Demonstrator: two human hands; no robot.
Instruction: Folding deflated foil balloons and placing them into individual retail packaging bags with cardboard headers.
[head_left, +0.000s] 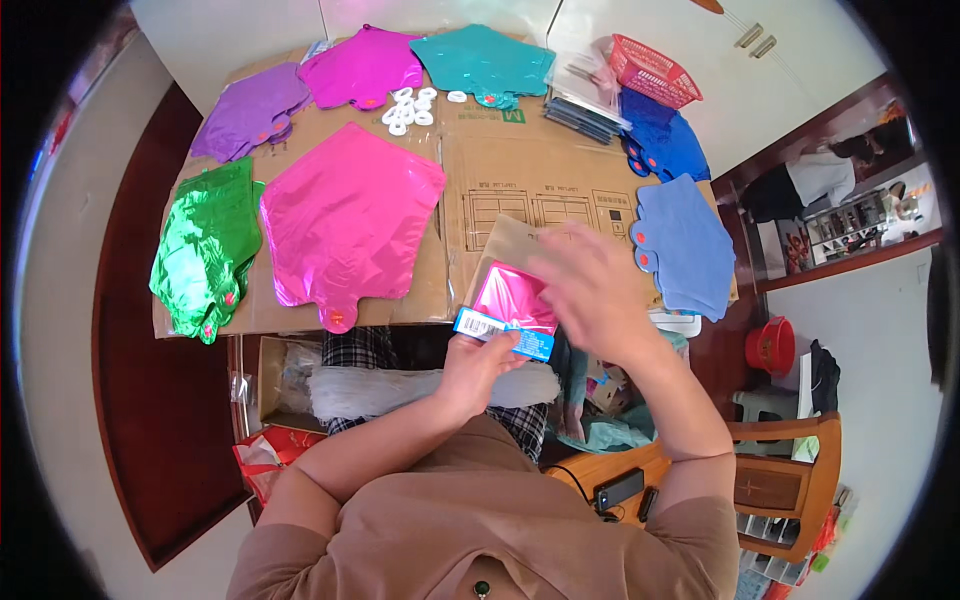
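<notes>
A flat packet [510, 295] of smooth, glossy pink foil in clear film is held over the near edge of the cardboard [470, 150]. Its blue-and-white header strip [475, 322] is pinched between thumb and fingers of the left hand [477, 370]. The packet's right side is overlapped by the right hand [595, 285] (blurred; its grip cannot be told). Shiny pointed foil shapes, pink [350, 215] and green [205, 240], are laid out alongside. Crumpled clear plastic [300, 370] is contained in an open carton [267, 385].

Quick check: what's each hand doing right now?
Left hand: closed, holding the pink foil packet by its blue-and-white label.
Right hand: blurred beside the packet; grip can't be told.
</notes>
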